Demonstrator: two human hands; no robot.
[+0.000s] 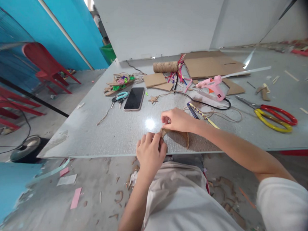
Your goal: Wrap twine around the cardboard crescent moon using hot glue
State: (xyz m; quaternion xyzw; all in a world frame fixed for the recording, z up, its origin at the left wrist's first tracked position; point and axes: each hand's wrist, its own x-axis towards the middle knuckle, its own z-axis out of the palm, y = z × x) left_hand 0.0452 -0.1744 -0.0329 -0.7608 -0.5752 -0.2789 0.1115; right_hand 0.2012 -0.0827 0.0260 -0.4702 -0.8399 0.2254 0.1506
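Observation:
Near the front edge of the table, my left hand (150, 150) has its fingers curled over one end of a brown cardboard piece (179, 137). The piece appears to have twine along its edge, and its left part is hidden under my fingers. My right hand (178, 120) is above it with thumb and fingertips pinched together at its upper left edge. What exactly the right fingertips grip is too small to make out. Beyond the hands are two pens (193, 110) and a loose loop of twine (233, 116).
A pink glue gun (212, 87) with a black cord and scissors (276, 117) lie to the right. Farther back are a twine roll (165, 67), cardboard sheets (205, 67) and colourful craft bits (122, 80). A phone (134, 99) and keys (119, 97) lie left.

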